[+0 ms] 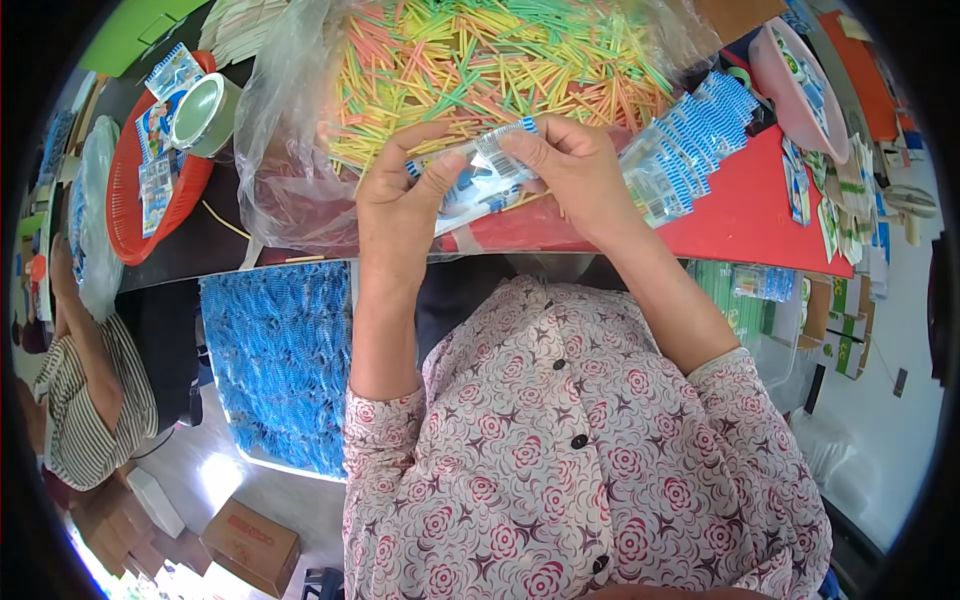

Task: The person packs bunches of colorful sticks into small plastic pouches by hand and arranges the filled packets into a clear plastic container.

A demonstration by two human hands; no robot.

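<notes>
We see a red table top across our front, its largest bare part at 3 to 4 o'clock from our hands. A broad heap of straws, yellow, green and pink, spreads at 12 o'clock on clear plastic sheeting. At 7 to 8 o'clock, below table height, a crate holds many blue packs. An orange basket sits at 9 o'clock with packets inside and a small tub at its edge. At 2 to 3 o'clock is a pink basin; nearer, at 3 o'clock, lies an overlapping row of blue-edged packets.

Our 2 hands are partly closed. The left hand pinches 1 end of a clear, blue-edged packet, thumb on top and fingers curled behind. The right hand grips the other end, thumb pressed near the barcode. The packet spans between them, at 3 o'clock from our left hand and 9 o'clock from our right.
</notes>
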